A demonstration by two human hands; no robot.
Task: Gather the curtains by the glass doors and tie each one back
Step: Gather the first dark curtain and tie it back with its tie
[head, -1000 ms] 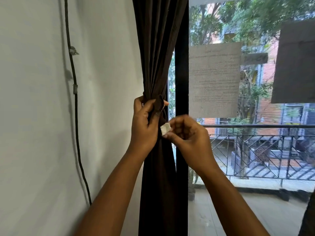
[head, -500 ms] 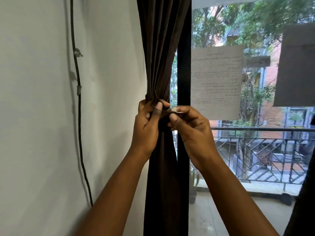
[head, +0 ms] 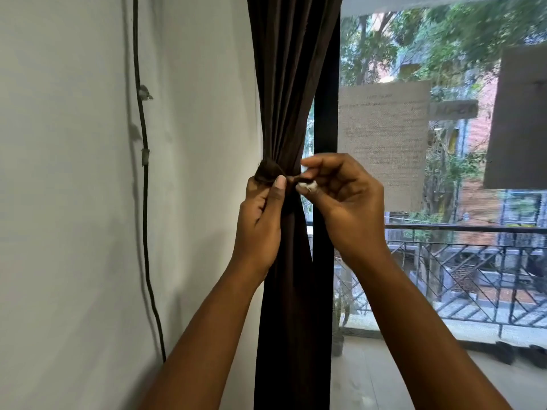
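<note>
Dark brown pleated fabric curtain (head: 291, 93) gathered between white wall (head: 74, 202) and black door frame (head: 325, 119), left hand (head: 260, 214) grip pinching its bunched dark tie-back band (head: 266, 173), right hand (head: 344, 196) grip pinching the band's small white end piece (head: 307, 184)

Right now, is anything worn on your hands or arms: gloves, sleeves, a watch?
Nothing shows. The left hand and right hand are bare, without gloves or rings. Both forearms are bare to the picture's bottom edge, with no sleeve, watch or band in view.

The dark brown curtain (head: 291, 93) hangs gathered, cinched mid-height by what looks like a matching tie-back (head: 268, 172).
</note>
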